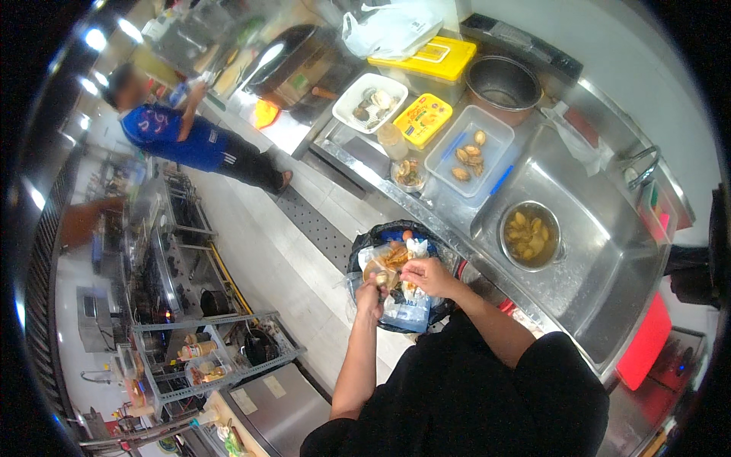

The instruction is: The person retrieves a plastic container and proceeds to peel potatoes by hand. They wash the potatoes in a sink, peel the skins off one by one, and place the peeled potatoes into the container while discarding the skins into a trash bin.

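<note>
Over a bin lined with a black bag (356, 255), my left hand (368, 297) is closed around a small pale-yellow and dark piece that looks like an abalone (381, 279). Just beside it, my right hand (428, 276) has its fingers pinched together; whatever they hold is hidden. Below both hands, the bin holds orange-brown scraps, crumpled packaging and a blue-and-white bag (407, 312). Several shelled abalones lie in water in a metal pot (562, 247) in the sink. More abalone meat (469, 158) sits in a clear plastic container (493, 129).
The steel sink (601, 228) is at my right. Along the counter stand a white tub with shells (343, 110), a yellow-lidded box (449, 57), a dark round pot (502, 82) and a small jar (409, 177). A person in blue (167, 131) stands at the far left, near metal shelving (221, 324).
</note>
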A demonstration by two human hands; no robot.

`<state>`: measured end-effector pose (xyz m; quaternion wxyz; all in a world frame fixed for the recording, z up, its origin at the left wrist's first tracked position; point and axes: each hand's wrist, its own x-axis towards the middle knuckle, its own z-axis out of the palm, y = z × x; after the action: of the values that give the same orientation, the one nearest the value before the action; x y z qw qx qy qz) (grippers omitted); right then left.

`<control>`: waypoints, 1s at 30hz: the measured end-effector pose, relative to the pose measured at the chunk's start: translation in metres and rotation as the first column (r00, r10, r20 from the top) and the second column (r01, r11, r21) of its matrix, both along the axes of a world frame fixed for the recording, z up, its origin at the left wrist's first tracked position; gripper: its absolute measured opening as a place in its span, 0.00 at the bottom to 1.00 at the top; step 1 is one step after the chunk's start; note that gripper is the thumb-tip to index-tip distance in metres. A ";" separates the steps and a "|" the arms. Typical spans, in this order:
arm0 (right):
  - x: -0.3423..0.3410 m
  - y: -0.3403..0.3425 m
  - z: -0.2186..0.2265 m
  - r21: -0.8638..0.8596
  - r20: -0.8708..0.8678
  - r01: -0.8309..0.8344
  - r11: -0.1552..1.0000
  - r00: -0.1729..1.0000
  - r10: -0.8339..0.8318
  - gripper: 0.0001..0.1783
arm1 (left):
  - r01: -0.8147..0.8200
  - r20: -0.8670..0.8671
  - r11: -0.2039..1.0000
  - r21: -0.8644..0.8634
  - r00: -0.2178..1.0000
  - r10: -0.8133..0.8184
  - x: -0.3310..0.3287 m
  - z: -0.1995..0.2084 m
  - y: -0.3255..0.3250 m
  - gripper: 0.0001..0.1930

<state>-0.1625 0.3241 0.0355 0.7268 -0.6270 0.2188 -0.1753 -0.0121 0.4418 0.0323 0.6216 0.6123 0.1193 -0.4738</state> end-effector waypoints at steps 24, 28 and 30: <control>-0.063 -0.057 0.026 -0.493 -0.314 0.145 0.858 0.890 -0.331 0.19 | 0.236 0.452 0.965 0.114 0.853 -0.262 -0.011 -0.049 0.016 0.32; -0.069 -0.115 0.089 -0.507 -0.077 0.511 0.694 0.775 -0.627 0.25 | 0.235 0.520 0.752 0.616 0.596 -0.612 0.015 -0.083 0.037 0.32; -0.080 -0.141 0.088 -0.507 -0.075 0.616 0.603 0.665 -0.743 0.25 | 0.352 0.455 0.706 0.615 0.573 -0.682 0.016 -0.092 0.048 0.30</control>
<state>-0.2423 0.1832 0.1237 0.4029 -0.6589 0.4970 -0.3955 0.0040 0.4902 -0.0594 0.2854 0.8717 -0.1886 -0.3510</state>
